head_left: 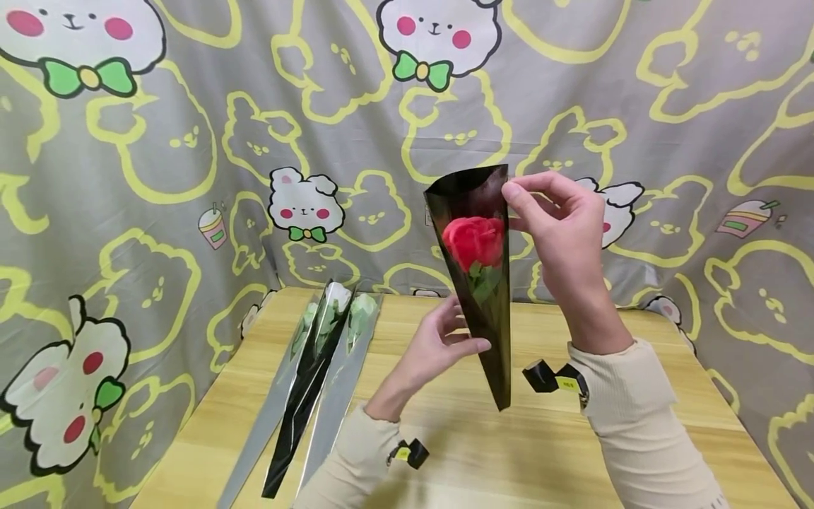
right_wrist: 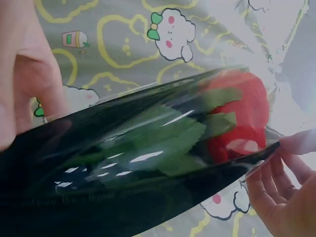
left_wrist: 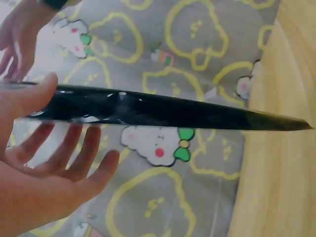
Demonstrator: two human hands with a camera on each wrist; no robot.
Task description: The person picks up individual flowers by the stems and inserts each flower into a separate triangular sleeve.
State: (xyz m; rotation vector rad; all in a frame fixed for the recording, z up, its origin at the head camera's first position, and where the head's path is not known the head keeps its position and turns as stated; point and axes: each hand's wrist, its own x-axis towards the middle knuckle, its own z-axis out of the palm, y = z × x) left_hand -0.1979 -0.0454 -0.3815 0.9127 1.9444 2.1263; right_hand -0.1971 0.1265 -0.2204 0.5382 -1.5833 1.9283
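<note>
An artificial red rose [head_left: 473,242] with green leaves stands inside a black, partly see-through cone sleeve [head_left: 494,353], held nearly upright above the table, its wide mouth up. My right hand [head_left: 568,237] pinches the upper right edge of the sleeve between thumb and fingers, which the right wrist view also shows. Lower down, my left hand [head_left: 427,353] holds the sleeve's left side, thumb in front and fingers behind. In the left wrist view, the narrow tail of the sleeve [left_wrist: 173,111] points away past the left hand [left_wrist: 54,192]. The rose's stem is hidden in the dark part.
On the wooden table [head_left: 572,452], to the left, lie several wrapped flowers: a white rose [head_left: 337,295] in a black sleeve [head_left: 299,417] between pale green ones [head_left: 362,314] in clear-grey sleeves. A patterned grey curtain [head_left: 356,141] closes off the back and sides.
</note>
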